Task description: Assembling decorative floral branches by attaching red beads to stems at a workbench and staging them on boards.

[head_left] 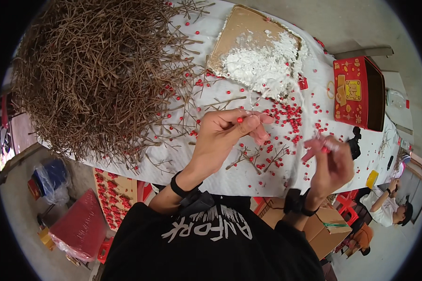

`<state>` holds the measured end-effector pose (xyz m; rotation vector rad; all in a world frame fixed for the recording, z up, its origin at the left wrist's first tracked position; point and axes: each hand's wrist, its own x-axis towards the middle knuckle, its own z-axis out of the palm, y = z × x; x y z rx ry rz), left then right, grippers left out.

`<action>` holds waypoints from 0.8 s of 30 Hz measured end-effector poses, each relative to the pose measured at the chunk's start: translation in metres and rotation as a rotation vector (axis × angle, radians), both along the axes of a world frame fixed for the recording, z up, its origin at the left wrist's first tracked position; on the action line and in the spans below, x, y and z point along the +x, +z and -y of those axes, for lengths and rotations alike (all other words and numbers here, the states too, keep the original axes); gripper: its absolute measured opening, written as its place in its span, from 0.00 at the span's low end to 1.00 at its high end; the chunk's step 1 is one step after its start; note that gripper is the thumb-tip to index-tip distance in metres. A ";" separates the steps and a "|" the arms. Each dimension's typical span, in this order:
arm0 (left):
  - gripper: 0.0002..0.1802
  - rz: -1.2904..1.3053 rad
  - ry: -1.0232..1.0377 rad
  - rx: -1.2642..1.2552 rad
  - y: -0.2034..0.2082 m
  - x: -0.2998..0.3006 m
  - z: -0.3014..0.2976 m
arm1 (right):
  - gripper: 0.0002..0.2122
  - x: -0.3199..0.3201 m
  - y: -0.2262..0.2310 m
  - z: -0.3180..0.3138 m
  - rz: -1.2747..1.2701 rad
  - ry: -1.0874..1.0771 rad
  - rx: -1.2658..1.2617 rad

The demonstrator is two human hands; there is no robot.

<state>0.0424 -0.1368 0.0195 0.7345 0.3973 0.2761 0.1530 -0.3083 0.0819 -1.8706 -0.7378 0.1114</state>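
My left hand (220, 136) is raised over the white table cover (220, 175), its fingers pinched on a thin brown twig with a small red berry (239, 120) at the fingertips. To the right, my right hand (330, 161) is blurred and pinches a small red bead (324, 150) between thumb and fingers. Loose red beads (288, 117) lie scattered on the cover between and beyond both hands. A few twigs with beads on them (260, 159) lie just below my left hand.
A big heap of brown twigs (98, 70) fills the left of the table. A cardboard tray with white paste (260, 56) lies at the back. A red box (356, 91) stands at right. Another person (384, 206) sits at lower right. Cardboard cartons (328, 229) stand below.
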 end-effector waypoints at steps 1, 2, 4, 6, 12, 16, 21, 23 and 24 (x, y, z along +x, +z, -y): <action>0.14 0.018 0.000 0.026 -0.002 -0.001 0.002 | 0.05 -0.009 -0.005 0.003 -0.012 0.055 0.072; 0.14 0.037 -0.003 0.050 -0.003 -0.001 0.003 | 0.05 -0.015 -0.011 0.004 -0.023 0.106 0.144; 0.14 0.022 -0.001 0.053 0.000 -0.002 0.003 | 0.05 -0.021 -0.019 0.004 -0.044 0.136 0.132; 0.14 0.000 0.000 0.062 0.002 -0.001 0.002 | 0.05 -0.024 -0.024 0.004 -0.078 0.195 0.112; 0.14 0.052 -0.091 -0.029 -0.004 -0.006 -0.005 | 0.05 -0.017 -0.027 0.004 -0.089 0.220 0.043; 0.15 0.032 -0.139 -0.056 -0.002 -0.008 -0.006 | 0.04 -0.021 -0.030 0.003 -0.145 0.151 0.104; 0.16 0.031 -0.119 -0.066 0.002 -0.005 -0.004 | 0.03 -0.022 -0.028 0.003 -0.174 0.066 0.221; 0.17 0.026 -0.113 -0.065 0.002 -0.005 -0.004 | 0.03 -0.021 -0.029 0.002 -0.164 0.053 0.244; 0.17 0.024 -0.107 -0.070 0.000 -0.005 -0.003 | 0.03 -0.020 -0.030 0.002 -0.163 0.062 0.222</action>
